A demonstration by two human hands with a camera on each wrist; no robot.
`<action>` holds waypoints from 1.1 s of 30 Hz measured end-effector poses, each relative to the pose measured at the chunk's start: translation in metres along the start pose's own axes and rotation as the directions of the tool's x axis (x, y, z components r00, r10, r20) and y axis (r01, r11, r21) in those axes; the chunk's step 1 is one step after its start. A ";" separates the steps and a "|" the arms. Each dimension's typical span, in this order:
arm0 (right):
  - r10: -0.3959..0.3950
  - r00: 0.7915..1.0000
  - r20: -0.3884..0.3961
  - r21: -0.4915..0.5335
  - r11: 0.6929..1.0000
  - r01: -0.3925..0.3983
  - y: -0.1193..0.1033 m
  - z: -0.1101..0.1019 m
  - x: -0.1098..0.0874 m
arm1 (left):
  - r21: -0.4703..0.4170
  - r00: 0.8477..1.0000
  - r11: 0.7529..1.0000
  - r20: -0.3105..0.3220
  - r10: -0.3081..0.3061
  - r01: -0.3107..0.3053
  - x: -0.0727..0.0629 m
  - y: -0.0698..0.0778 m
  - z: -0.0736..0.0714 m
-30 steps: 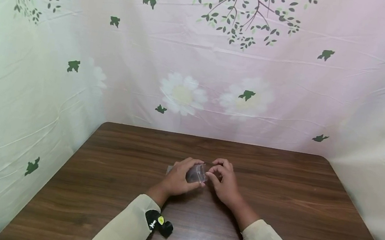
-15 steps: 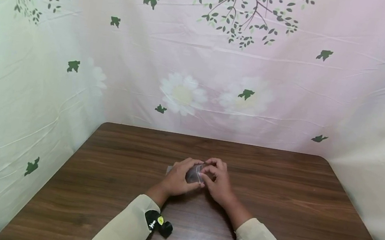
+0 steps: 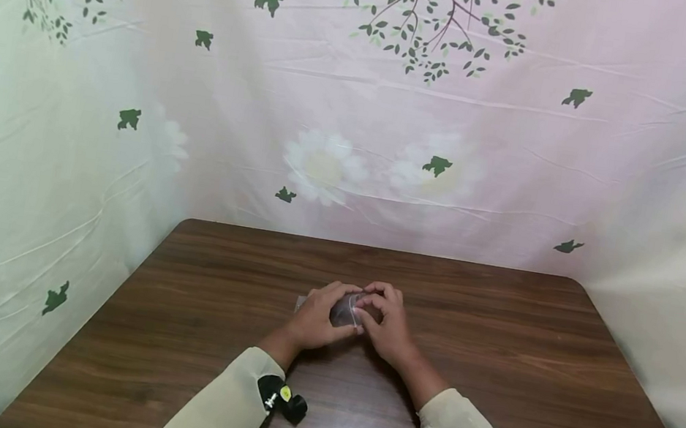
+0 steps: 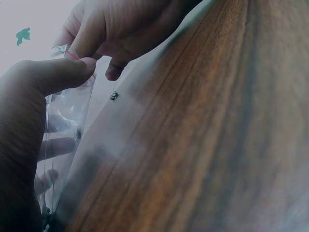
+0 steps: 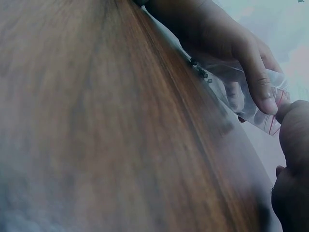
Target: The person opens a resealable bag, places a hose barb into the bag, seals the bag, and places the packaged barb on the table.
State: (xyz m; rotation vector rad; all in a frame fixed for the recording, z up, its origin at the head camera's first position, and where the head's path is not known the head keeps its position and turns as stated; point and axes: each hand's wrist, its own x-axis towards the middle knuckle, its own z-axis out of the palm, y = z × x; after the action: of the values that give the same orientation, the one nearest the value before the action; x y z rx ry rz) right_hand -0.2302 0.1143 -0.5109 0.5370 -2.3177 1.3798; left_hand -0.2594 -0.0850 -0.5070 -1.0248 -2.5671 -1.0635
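Observation:
A clear zip-lock bag (image 3: 345, 309) with a red line along its seal is held between both hands above the table. My left hand (image 3: 316, 316) grips its sides, thumb on the near side and fingers behind, visible through the plastic in the left wrist view. At the sealed end, my right hand (image 3: 391, 328) pinches the bag with thumb and forefinger. Small dark bead-like pieces (image 5: 200, 71) show at the bag's lower end in the right wrist view. Part of the bag (image 4: 67, 116) is covered by the left thumb.
The brown wood-grain table (image 3: 193, 369) spreads around the hands. Behind it hangs a pale curtain (image 3: 233, 101) printed with leaves, birds and flowers. Black cameras are strapped to both wrists. A small dark speck in the left wrist view is too unclear to identify.
My right hand has moved left from the bag's right edge onto its sealed end, then stayed nearly still. The left hand has kept its hold on the bag.

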 end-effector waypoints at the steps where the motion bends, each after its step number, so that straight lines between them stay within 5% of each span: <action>1: -0.005 1.000 -0.009 -0.003 1.000 0.005 0.000 0.000 0.000 | -0.001 1.000 1.000 -0.003 0.003 -0.003 0.000 0.000 0.000; 20: 0.048 0.996 -0.078 -0.066 0.996 -0.053 0.025 -0.016 0.018 | -0.007 0.998 0.998 0.003 -0.066 0.066 0.013 -0.002 0.004; 33: 0.231 0.973 -0.025 -0.125 0.965 -0.233 0.062 -0.038 0.046 | 0.009 0.995 0.995 -0.033 -0.097 0.097 0.030 -0.007 0.012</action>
State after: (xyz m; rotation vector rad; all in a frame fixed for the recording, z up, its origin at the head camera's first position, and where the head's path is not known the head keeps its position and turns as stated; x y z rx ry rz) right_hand -0.2957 0.1701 -0.5164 0.2243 -2.5028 1.3170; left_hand -0.2852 -0.0645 -0.5075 -0.8811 -2.6167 -1.0795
